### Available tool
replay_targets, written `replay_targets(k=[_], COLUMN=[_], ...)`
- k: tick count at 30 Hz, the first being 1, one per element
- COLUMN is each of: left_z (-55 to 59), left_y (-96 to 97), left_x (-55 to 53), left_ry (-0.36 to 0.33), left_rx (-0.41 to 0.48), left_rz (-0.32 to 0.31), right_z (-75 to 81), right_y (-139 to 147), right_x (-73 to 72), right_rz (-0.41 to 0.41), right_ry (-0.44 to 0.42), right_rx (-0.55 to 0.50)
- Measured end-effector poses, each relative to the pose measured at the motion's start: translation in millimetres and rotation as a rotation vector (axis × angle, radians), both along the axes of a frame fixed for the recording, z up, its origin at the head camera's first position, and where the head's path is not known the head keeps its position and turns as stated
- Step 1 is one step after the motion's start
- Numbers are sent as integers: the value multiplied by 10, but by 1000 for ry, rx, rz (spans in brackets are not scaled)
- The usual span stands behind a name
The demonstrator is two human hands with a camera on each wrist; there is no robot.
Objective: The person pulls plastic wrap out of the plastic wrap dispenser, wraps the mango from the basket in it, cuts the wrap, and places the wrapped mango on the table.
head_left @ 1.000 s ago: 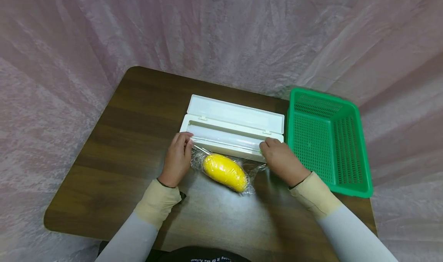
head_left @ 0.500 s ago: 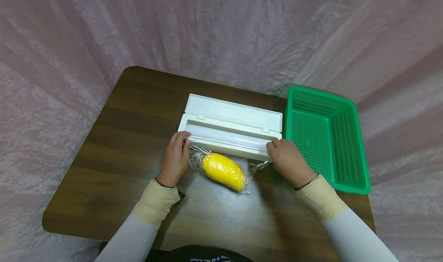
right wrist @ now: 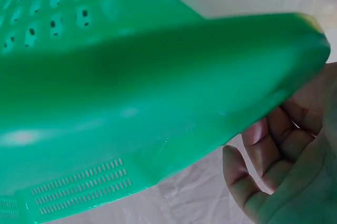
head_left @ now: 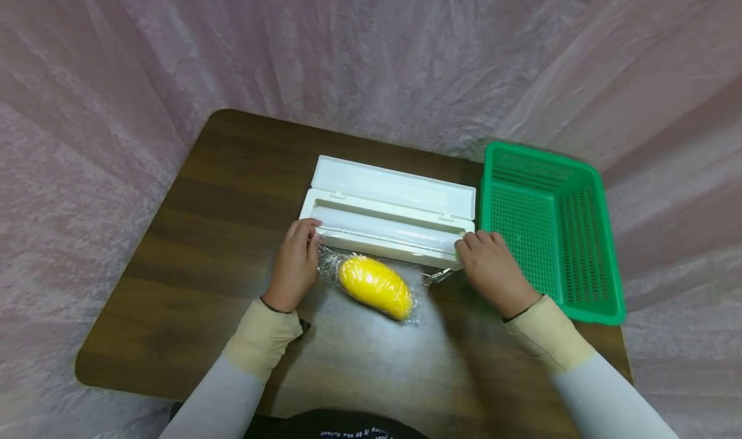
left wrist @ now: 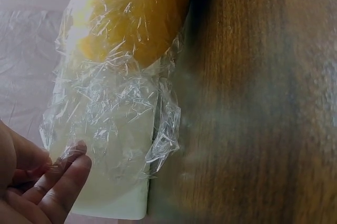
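Observation:
A white plastic wrap dispenser (head_left: 406, 252) lies with its lid folded back, a roll of clear film (head_left: 382, 226) inside. Along its near side rests a yellow oblong item (head_left: 375, 286), covered in plastic wrap (left wrist: 113, 108); its kind is unclear. My left hand (head_left: 292, 265) is at the dispenser's left front corner, film pinched between thumb and fingers in the left wrist view. My right hand (head_left: 493, 270) has curled fingers at the right end of the front edge, on the small slide cutter, which the hand hides. In the right wrist view the basket covers the fingertips' contact.
A green slotted basket (head_left: 608, 265) stands at the right, close beside the dispenser and my right hand. The brown wooden table (head_left: 191, 265) has a rounded left edge. Behind it hangs a pinkish curtain (head_left: 371, 59).
My right hand has slid right along the dispenser's front edge to its end. The film strands between the dispenser and yellow item look slacker. My left hand stays at the left corner.

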State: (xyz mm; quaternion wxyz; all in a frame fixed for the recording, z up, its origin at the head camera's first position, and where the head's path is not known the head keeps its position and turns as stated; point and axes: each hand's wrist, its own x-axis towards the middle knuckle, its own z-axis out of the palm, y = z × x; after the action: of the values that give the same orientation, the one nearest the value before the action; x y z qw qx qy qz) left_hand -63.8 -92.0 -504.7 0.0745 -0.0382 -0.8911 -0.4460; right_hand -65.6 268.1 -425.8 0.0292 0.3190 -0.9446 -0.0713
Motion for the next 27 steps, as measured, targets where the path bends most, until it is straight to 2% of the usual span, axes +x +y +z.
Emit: replay_targets(k=[11,17,20,27], left_z=[30,19,7,-16], left_y=[-18,-31,-47,-75], left_x=[-9,-1,7,51], left_ry=[-13,-20,-32,-40], left_rx=[35,67,101,197], left_rz=[-7,-22,-34,-42], right_z=[17,26,38,93], right_y=[96,111,96,-92], right_x=[-2,17,31,73], right_rz=[10,6,-14,-47], right_ry=[-5,1,12,17], right_rx=[27,-6,-51,-232])
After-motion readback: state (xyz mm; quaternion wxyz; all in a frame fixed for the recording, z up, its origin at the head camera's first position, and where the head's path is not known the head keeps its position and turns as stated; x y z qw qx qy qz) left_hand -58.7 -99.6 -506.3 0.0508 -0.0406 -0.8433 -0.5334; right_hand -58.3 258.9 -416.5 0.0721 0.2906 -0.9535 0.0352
